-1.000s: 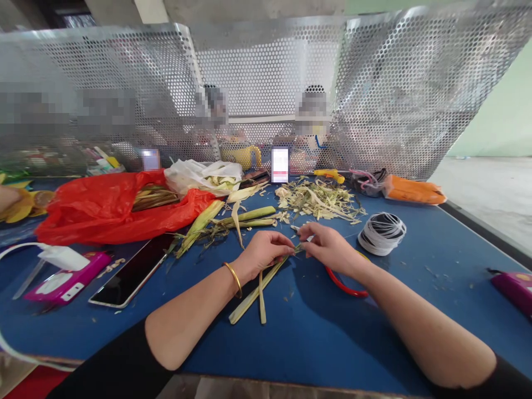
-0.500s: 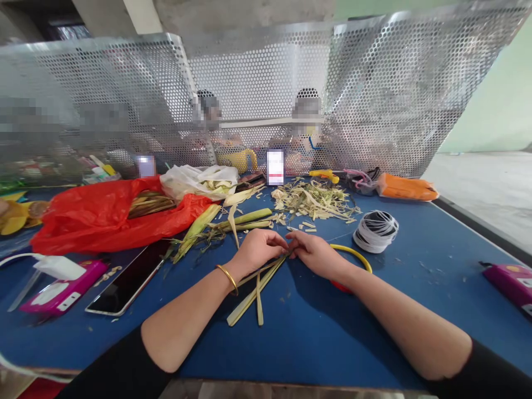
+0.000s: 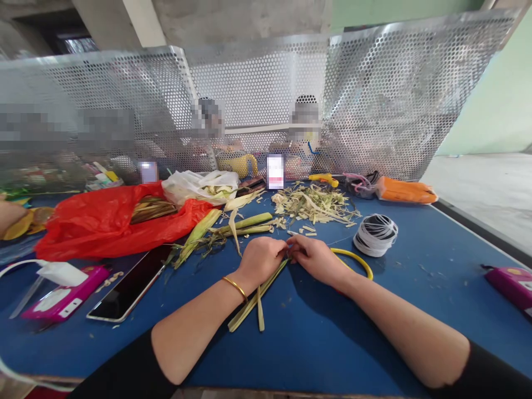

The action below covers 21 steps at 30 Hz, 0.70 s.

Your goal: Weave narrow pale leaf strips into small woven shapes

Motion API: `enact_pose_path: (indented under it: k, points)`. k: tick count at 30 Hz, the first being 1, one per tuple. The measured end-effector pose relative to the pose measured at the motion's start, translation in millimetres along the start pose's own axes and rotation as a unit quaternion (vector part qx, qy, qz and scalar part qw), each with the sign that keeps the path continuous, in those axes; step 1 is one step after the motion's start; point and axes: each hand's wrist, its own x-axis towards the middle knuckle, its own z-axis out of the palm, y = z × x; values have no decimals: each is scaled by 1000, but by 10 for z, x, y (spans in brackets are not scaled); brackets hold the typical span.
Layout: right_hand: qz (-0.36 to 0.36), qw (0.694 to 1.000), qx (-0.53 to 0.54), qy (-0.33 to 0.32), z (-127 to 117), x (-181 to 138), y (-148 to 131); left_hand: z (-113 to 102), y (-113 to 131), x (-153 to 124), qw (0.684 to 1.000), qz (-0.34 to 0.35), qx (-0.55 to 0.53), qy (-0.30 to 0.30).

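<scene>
My left hand (image 3: 262, 257), with a gold bangle on the wrist, pinches the upper end of a bundle of dried, pale green corn husk strips (image 3: 249, 312). The strips slant from the fingertips toward the table's near edge, one lying apart from the others. My right hand (image 3: 312, 257) meets the left at that same end, its thumb and fingers closed on the husk tip. What exactly lies between the fingertips is hidden. Beneath the right hand a yellow loop handle (image 3: 366, 262) sticks out, with the rest covered.
Husk scraps (image 3: 316, 202) lie heaped beyond my hands, and stalks (image 3: 249, 221) lie left of them. A spool of white cord (image 3: 375, 235) stands at right. At left are a red plastic bag (image 3: 95, 227), a phone (image 3: 128, 288) and a purple power strip (image 3: 66, 299). A perforated screen (image 3: 257, 72) closes the back.
My left hand has turned over slightly and shifted forward along the strips, covering more of them. The right hand has stayed nearly in place. The view has tilted up a little.
</scene>
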Motion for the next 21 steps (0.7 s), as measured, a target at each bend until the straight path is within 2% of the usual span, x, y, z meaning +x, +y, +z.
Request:
enact_pose_path:
  k: [2, 7, 10, 21]
  points:
    - [3, 1000, 11, 2, 5, 3, 5, 20, -7, -1, 1000, 2, 5, 3]
    - [22, 999, 50, 1, 17, 21, 37, 19, 7, -9, 995, -44, -81, 45]
    - [27, 997, 72, -5, 31, 42, 79, 23, 43, -19, 991, -30, -110, 71]
    - [58, 996, 56, 35, -5, 37, 70, 11, 46, 3, 980, -54, -177, 67]
